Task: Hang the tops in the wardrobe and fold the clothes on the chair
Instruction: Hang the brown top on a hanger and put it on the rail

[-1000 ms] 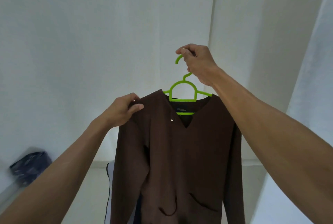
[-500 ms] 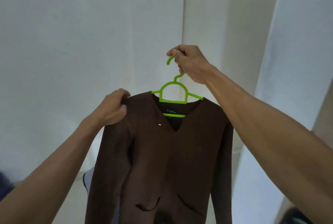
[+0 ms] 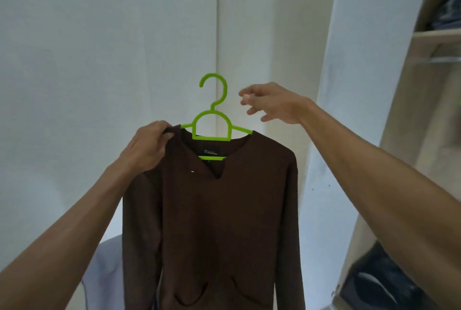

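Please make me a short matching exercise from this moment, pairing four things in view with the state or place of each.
Column one:
1. left hand
2. right hand
3. green hanger
4. wardrobe shelf

Column two:
A. at the far right edge of the view, dark clothes on it
B. open, holding nothing
C. inside the neck of the brown top, hook free
D. grips the top's shoulder

Pairs: 1-D, 2-B, 3-C, 4-A

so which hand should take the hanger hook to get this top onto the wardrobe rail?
Right. The right hand is open beside the green hanger hook and nearer the wardrobe rail; the left hand grips the brown top at its shoulder.
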`<action>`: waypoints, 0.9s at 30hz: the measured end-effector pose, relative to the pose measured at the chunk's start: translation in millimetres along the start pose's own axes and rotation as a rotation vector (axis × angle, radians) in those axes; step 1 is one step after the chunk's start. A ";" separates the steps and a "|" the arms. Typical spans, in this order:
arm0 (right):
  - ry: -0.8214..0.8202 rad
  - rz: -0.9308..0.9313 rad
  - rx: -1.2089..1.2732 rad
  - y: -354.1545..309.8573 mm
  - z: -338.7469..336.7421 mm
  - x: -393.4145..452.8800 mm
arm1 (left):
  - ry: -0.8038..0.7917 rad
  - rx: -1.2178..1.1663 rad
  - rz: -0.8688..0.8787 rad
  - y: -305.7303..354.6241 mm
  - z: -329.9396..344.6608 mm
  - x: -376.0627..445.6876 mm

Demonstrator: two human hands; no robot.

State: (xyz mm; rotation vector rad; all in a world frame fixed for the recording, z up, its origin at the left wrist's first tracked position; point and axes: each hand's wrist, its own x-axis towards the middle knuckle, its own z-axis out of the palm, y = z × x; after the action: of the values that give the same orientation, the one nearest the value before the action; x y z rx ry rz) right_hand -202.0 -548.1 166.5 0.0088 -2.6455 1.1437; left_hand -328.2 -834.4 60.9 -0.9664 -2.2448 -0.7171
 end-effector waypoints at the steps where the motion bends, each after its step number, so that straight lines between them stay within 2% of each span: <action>1: -0.056 0.071 -0.086 13.2 -0.5 -8.8 | 0.001 0.001 -0.004 -4.1 -3.6 0.6; 4: -0.162 0.164 -0.134 57.5 0.9 -32.0 | 0.004 -0.007 -0.025 -8.7 -4.7 6.7; 11: 0.181 0.000 -0.203 99.7 1.0 -67.4 | -0.080 -0.115 0.008 19.0 28.7 26.7; 16: 0.263 0.056 -0.212 116.6 -28.4 -101.3 | -0.143 -0.176 0.058 60.9 66.1 41.3; 22: 0.476 0.126 -0.230 151.0 -86.9 -157.3 | -0.185 -0.254 0.164 142.2 115.0 61.6; 27: 0.502 0.188 -0.334 180.9 -158.4 -222.0 | -0.211 -0.327 0.250 240.0 167.5 87.6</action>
State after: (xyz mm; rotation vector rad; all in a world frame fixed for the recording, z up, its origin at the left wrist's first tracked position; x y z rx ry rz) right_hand 30.0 -331.1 88.3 -0.5271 -2.3708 0.6257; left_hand -243.0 -541.0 64.7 -1.5139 -2.1641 -0.9204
